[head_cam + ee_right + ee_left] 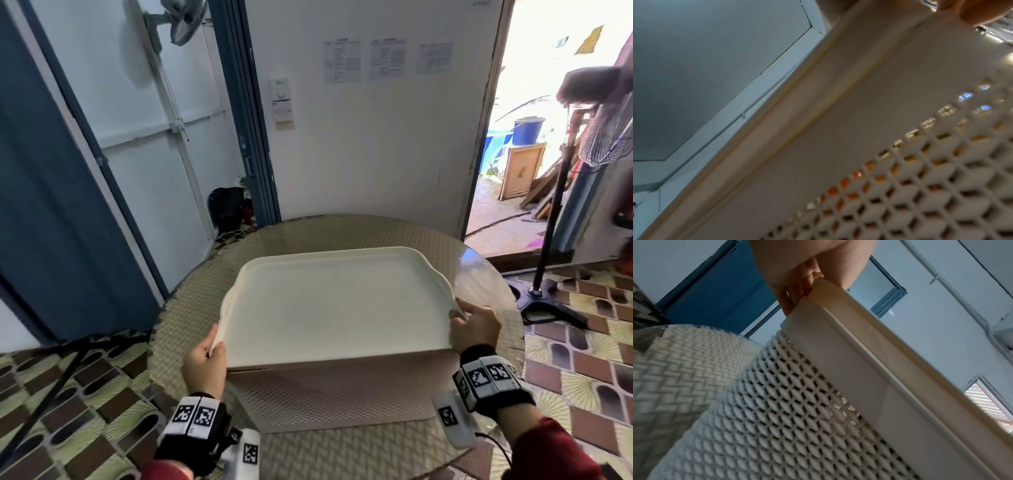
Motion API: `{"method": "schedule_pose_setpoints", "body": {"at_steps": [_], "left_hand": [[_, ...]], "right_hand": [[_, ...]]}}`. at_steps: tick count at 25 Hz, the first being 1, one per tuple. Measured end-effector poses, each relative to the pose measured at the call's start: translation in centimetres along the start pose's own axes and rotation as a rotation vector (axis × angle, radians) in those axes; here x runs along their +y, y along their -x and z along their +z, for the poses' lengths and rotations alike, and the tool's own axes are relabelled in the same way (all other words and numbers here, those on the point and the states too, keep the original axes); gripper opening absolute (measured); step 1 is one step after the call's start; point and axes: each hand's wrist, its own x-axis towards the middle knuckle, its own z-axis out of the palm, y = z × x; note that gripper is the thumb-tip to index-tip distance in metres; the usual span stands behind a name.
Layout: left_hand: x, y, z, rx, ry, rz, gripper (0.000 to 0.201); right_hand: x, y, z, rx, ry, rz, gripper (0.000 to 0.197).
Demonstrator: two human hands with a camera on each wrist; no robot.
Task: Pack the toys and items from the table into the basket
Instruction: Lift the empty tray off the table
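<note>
Head view first, from the left: the left hand (205, 359) is seen gripping the near left corner of a cream lid (335, 301), the thumb laid on top of the rim and the fingers tucked underneath, which is confirmed in the left wrist view, where curled fingers (795, 288) are wrapped under the lid's lip. Beneath the lid sits the basket (329, 394), a cream lattice-walled box standing on the round woven desk (191, 308) under a glass top; its near wall is exposed between the two wrists. The lid appears to be held at opposite corners so that it can be kept level and lined up over the basket's rim; whether it is being seated or lifted cannot be told. On the right, the right hand (474, 329) is closed on the lid's near right corner, fingers over the edge; only a fingertip is caught at the top of the right wrist view. Orange and green patches are glimpsed through the lattice holes (859, 175) there, so it is judged that toys are already inside, though none can be identified. No loose toys are seen on the desk, and the packing is judged to be nearly complete. The basket thus lies directly between and below both hands, close to the person's edge of the desk.
</note>
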Motion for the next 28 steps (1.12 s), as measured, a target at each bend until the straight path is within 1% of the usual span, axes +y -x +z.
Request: {"method": "schedule_pose_setpoints", "body": {"at_steps": [4,7,9,10,12,14,16,18,22,25,28], "left_hand": [[-0.3,0.7,0.5,0.016,-0.057,0.044,0.042],[-0.5,0.7,1.1,0.027,-0.037,0.041,0.044],[-0.7,0.7,1.3,0.021,0.000,0.020,0.039],[-0.8,0.6,1.4,0.025,0.019,0.016,0.036],[-1.0,0.2,1.7,0.052,0.050,0.012,0.030],[-1.3,-0.2,2.2,0.089,0.072,-0.001,0.027],[-1.3,-0.9,2.7,0.124,0.111,-0.019,0.025],[-1.1,-2.2,3.4,0.132,0.147,-0.029,0.024],[-0.5,-5.5,5.8,0.135,0.155,-0.026,0.024],[-0.2,-8.5,8.0,0.149,0.148,-0.016,0.025],[-0.1,-12.2,10.7,0.148,0.124,-0.017,0.027]], "right_hand": [[0.2,0.1,0.0,-0.099,0.036,0.003,0.037],[0.0,1.0,-0.1,-0.151,-0.016,0.076,0.054],[-0.1,1.7,-0.3,-0.166,-0.062,0.114,0.069],[-0.1,2.0,-0.3,-0.151,-0.092,0.122,0.070],[0.2,2.0,-0.2,-0.085,-0.166,0.143,0.065],[0.7,1.3,0.4,-0.020,-0.250,0.177,0.054],[0.8,0.7,1.0,0.008,-0.304,0.215,0.035],[0.9,0.0,2.1,0.015,-0.305,0.219,0.028],[-0.1,-2.7,4.6,0.002,-0.327,0.208,0.031],[-1.0,-5.9,7.1,-0.019,-0.328,0.200,0.042],[-1.4,-9.5,10.2,-0.059,-0.304,0.189,0.047]]}}
